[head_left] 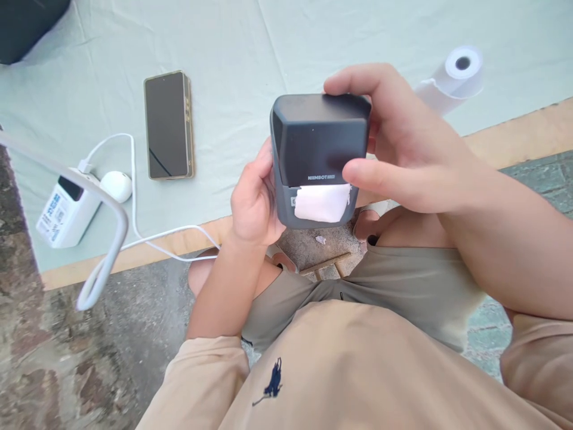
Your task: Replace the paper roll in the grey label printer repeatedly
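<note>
A dark label printer marked NIIMBOT is held up over the table's near edge. My left hand grips it from the left side and below, its fingers partly hidden behind the casing. Around the upper right corner curls my right hand, with the thumb on the front face and the index finger along the top. From the slot under the lid hangs a short torn strip of white paper. The lid looks closed. A roll of white paper sits on the table beyond my right hand, its loose end trailing toward that hand.
A phone lies face up on the pale tablecloth. To the left are a white power bank, a round white object and a looping white cable. A dark object occupies the far left corner.
</note>
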### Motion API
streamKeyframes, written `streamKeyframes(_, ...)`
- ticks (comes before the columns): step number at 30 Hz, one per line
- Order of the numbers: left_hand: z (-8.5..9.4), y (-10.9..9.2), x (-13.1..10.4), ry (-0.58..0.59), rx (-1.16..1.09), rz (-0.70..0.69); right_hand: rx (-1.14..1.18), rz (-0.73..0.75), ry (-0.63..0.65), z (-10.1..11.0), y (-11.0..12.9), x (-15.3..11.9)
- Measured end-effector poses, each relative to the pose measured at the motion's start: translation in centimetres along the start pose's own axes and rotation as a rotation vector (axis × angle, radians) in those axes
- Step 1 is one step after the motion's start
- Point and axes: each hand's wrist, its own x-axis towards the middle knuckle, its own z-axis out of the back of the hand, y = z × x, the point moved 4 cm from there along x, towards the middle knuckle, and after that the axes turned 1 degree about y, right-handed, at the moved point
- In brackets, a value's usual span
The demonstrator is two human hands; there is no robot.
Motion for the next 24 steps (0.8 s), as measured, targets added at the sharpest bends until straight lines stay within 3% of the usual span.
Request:
streamKeyframes(5,0.1,-0.1,0.0,-0.020,0.069,-0.001,-0.125,0.002,-0.010,0.2,-0.3,-0.1)
streamKeyframes(7,0.4,-0.1,0.0,-0.046,0.079,-0.010,-0.170,-0.004,-0.072,0.4,0.1,-0.1)
streamKeyframes(11,0.3,-0.1,0.1,0.009,0.039,0.008,-0.340,0.089,-0.485,1.8,2.5,-0.2)
streamKeyframes(14,-0.2,-0.2,0.0,0.048,0.034,0.017,-0.218,0.073,-0.620,2.5,3.5,0.0)
streamKeyframes(16,-0.5,-0.2,-0.1,0.046,0.025,0.008,-0.232,0.067,-0.558,2.4,3.7,0.4)
streamKeyframes(20,-0.9,0.0,-0.3,0.048,0.033,-0.001,-0.610,0.081,-0.290,1.4,2.9,0.9)
streamKeyframes(24,-1.1,0.2,-0.5,0.045,0.057,0.012,-0.924,-0.100,-0.128,0.6,1.8,1.2)
